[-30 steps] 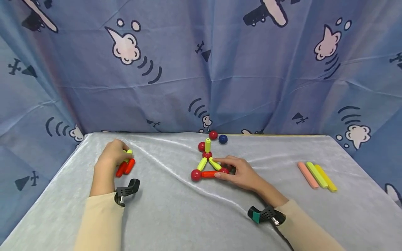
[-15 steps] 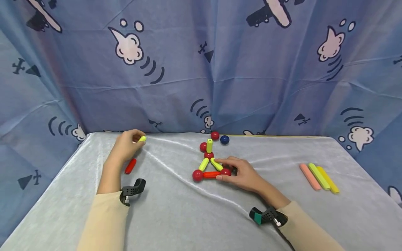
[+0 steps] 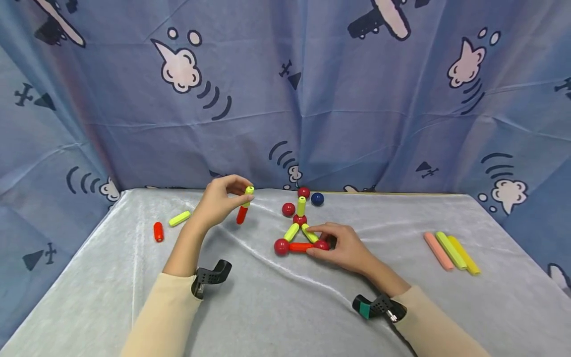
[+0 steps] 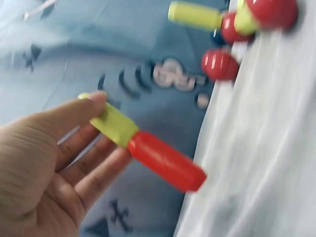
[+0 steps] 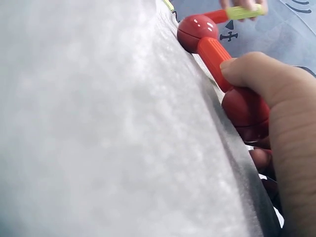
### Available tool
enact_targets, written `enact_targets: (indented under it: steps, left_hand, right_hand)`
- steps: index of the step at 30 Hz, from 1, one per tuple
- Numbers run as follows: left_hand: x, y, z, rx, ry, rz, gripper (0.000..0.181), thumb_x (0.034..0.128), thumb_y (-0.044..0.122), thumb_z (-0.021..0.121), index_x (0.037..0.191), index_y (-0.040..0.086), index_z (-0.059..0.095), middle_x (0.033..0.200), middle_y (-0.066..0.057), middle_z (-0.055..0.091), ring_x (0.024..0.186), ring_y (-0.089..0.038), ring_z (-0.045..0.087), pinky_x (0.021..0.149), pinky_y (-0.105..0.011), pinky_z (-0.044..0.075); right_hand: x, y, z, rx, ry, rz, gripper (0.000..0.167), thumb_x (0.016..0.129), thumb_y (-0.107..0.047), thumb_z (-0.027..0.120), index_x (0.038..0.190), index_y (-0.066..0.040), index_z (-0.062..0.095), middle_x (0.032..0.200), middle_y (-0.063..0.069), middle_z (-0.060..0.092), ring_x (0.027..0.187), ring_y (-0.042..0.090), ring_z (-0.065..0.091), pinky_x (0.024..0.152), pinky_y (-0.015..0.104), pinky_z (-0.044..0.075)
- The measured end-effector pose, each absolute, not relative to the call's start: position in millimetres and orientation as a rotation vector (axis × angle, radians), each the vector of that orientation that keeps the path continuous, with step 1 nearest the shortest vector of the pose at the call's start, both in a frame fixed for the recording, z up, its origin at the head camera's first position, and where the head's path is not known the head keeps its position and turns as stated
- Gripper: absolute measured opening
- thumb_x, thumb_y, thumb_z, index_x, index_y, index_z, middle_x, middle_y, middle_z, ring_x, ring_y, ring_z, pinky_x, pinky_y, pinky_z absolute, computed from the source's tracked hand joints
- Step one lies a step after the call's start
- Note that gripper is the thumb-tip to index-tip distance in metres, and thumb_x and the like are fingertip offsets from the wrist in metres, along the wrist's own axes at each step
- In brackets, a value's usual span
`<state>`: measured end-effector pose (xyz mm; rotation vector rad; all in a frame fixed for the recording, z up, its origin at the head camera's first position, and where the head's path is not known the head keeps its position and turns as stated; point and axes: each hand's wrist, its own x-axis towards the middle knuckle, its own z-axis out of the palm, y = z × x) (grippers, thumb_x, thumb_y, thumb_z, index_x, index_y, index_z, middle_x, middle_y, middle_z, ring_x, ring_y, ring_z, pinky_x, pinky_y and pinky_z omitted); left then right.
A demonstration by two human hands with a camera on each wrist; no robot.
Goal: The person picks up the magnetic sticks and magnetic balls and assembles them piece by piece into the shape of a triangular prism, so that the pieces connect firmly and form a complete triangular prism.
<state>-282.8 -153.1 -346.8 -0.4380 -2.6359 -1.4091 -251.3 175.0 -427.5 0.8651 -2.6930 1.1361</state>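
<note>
The left hand point(image 3: 219, 199) pinches a yellow-and-red rod point(image 3: 242, 213), long axis nearly twelve-to-six, apart from the ball-and-rod triangle point(image 3: 299, 247) at four o'clock (the right hand point(image 3: 342, 246), nearer, grips its right corner).

Blue patterned curtain point(image 3: 250, 134), pale grey tablecloth point(image 3: 267, 312)

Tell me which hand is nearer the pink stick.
Right. The right hand is to the left of the pink stick, holding the triangle's right corner; the left hand is farther left, past the triangle, pinching joined sticks.
</note>
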Motion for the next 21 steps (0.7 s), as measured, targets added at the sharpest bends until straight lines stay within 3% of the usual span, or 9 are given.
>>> enact_targets:
  steps: [13, 21]
  left_hand:
    - [-286.0, -117.5, -363.0, -0.52, -2.675, -1.601, 0.026, 0.0965, 0.013, 0.069, 0.12, 0.007, 0.06, 0.119, -0.013, 0.065, 0.101, -0.027, 0.073, 0.079, -0.033, 0.063]
    - [-289.2, -119.7, -370.7, -0.472, -2.681, -1.359, 0.022, 0.0985, 0.008, 0.064, 0.119, 0.004, 0.059, 0.118, -0.016, 0.065, 0.098, -0.029, 0.073, 0.077, -0.033, 0.063]
  right_hand:
    - [-251.3, 174.0, -427.7, 0.787, -2.702, 1.127, 0.042, 0.081, -0.032, 0.084, 0.12, -0.02, 0.073, 0.085, -0.005, 0.066, 0.072, 0.008, 0.054, 0.063, 0.021, 0.046]
    - [-252.0, 173.4, -428.3, 0.79, -2.704, 1.124, 0.042, 0.082, -0.031, 0.083, 0.121, -0.021, 0.073, 0.083, -0.005, 0.064, 0.071, 0.009, 0.052, 0.061, 0.021, 0.044]
